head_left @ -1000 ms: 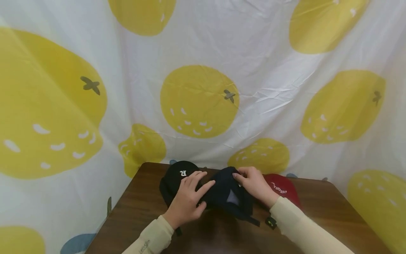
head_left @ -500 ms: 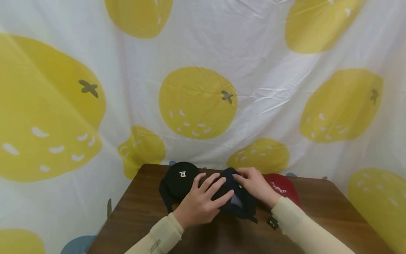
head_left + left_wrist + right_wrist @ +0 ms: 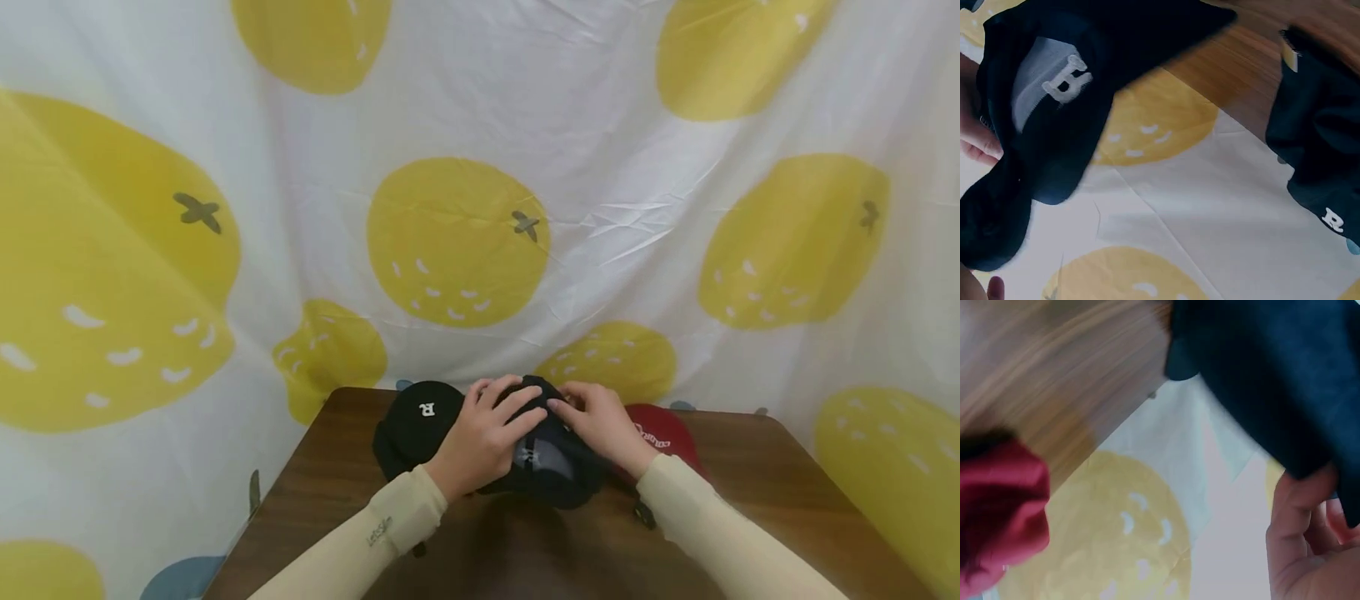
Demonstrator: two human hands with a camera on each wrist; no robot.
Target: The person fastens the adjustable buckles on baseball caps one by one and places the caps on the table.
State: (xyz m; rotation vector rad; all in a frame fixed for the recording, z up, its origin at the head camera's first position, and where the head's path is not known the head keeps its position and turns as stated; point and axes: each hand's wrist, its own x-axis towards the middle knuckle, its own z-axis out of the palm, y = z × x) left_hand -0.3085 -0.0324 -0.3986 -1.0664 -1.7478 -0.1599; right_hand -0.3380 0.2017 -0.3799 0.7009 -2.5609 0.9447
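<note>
A dark navy cap (image 3: 577,467) is held up off the table between both hands, its hollow underside and pale inner patch (image 3: 1044,69) turned toward me. My left hand (image 3: 483,437) grips the cap's crown from the left, fingers bent over the top; its thumb is hidden in the head view. At the right side of the cap, my right hand (image 3: 603,425) pinches the edge between thumb and fingers. A white raised letter (image 3: 1067,79) shows by the inner patch. Just left of the hands sits a black cap (image 3: 420,433) with a white R.
A red cap (image 3: 667,433) with white lettering lies behind the right forearm. Near it is a small dark item (image 3: 645,512), partly covered by the sleeve. The brown wooden table (image 3: 322,500) ends at a white curtain (image 3: 585,108) printed with yellow lemons.
My left hand has moved right and up, from beside the navy cap onto its crown. The cap has tipped so more of its inside faces me. The right hand keeps its pinch.
</note>
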